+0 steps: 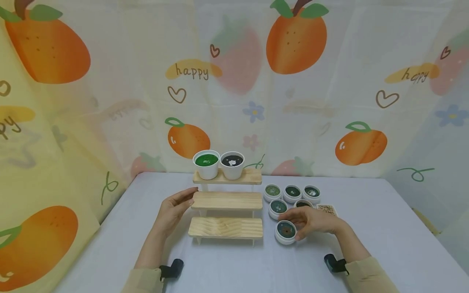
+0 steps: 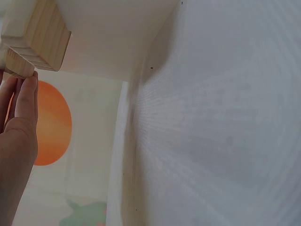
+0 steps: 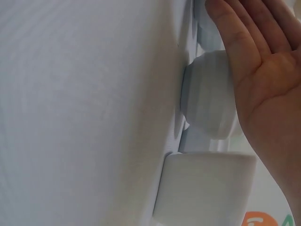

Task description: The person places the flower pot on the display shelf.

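Near pot (image 1: pixel 286 232) sits right of lower centre on the white table (image 1: pixel 117 254), just beside the wooden stand (image 1: pixel 225 230); it's gripped by the thumb and fingers of the right hand (image 1: pixel 316 221). Middle shelf (image 1: pixel 227 200) is touched at its left end by the left hand (image 1: pixel 170 211), fingers straight. Hands are well apart, stand between.

Room is left along the bottom of the frame and from the stand to the left table edge. Top shelf (image 1: pixel 253 176): left and middle are taken by the green cup (image 1: pixel 206 166) and dark cup (image 1: pixel 232 167). Tight upper right: five more pots (image 1: pixel 292 195), square box (image 1: pixel 335 211).

"happy" can be read on the backdrop (image 1: pixel 311 110), upper centre and upper right.

Pot contents are shown by head view only; rounded pot walls by right wrist; fingertips against wood, close up, by left wrist.
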Demonstrator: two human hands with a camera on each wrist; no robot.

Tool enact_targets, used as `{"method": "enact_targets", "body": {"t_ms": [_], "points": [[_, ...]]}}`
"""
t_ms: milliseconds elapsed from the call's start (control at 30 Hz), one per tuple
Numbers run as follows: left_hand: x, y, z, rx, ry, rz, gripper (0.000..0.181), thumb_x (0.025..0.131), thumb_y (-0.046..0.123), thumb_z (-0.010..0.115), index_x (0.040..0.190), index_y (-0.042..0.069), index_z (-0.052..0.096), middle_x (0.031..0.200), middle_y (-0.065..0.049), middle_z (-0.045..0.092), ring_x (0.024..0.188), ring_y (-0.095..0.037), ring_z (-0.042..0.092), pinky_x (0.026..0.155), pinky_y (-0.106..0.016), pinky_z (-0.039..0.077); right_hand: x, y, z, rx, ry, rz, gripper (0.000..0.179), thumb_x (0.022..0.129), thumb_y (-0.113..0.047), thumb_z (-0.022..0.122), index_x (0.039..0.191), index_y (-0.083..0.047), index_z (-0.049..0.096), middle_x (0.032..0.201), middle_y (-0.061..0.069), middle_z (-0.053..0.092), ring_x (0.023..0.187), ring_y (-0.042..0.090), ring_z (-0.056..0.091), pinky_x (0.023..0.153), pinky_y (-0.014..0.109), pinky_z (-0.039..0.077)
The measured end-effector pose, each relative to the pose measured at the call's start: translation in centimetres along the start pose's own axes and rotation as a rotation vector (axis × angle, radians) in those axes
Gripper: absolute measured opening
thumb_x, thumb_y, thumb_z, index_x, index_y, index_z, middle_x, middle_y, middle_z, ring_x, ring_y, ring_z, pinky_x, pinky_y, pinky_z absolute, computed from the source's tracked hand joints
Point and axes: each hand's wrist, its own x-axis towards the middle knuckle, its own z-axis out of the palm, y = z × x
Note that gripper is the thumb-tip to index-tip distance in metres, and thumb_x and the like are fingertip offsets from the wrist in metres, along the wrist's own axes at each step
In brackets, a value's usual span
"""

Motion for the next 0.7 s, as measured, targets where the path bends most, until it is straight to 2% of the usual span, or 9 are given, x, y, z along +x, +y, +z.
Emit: {"method": "enact_targets", "body": {"t_ms": [100,200,400,700], "points": [[-0.06,0.04,0.00,0.000,0.002,-0.009,0.050,0.095,0.005,0.062,0.140,-0.009,0.046,0.121,0.015,0.066,0.113,0.003,0.062,0.099,-0.012,0.050,0.16,0.05,0.10,0.000,-0.007,0.005,0.069,0.078,-0.010,0.081,0.139,0.002,0.050,0.145,0.027,0.050,0.124,-0.009,0.052,0.105,0.014,0.047],[-0.11,0.12,-0.01,0.003,-0.002,-0.010,0.051,0.095,0.005,0.061,0.141,-0.009,0.046,0.122,0.015,0.066,0.114,0.003,0.061,0.099,-0.012,0.050,0.26,0.05,0.14,-0.022,-0.006,0.005,0.069,0.078,-0.011,0.081,0.139,0.002,0.051,0.144,0.026,0.051,0.123,-0.011,0.052,0.105,0.013,0.046],[-0.10,0.07,-0.01,-0.001,-0.003,-0.003,0.051,0.095,0.006,0.061,0.141,-0.009,0.045,0.123,0.014,0.066,0.114,0.003,0.062,0.099,-0.012,0.050,0.31,0.07,0.14,-0.051,0.002,0.010,0.068,0.076,-0.011,0.082,0.137,-0.001,0.054,0.142,0.023,0.054,0.123,-0.011,0.052,0.104,0.012,0.046],[0.01,-0.03,0.00,0.008,0.004,-0.013,0.050,0.095,0.006,0.062,0.141,-0.008,0.046,0.124,0.013,0.066,0.114,0.002,0.062,0.099,-0.012,0.050,0.38,0.04,0.18,-0.036,0.004,0.017,0.066,0.076,-0.010,0.082,0.136,-0.002,0.055,0.140,0.023,0.056,0.121,-0.008,0.054,0.102,0.013,0.048]]}}
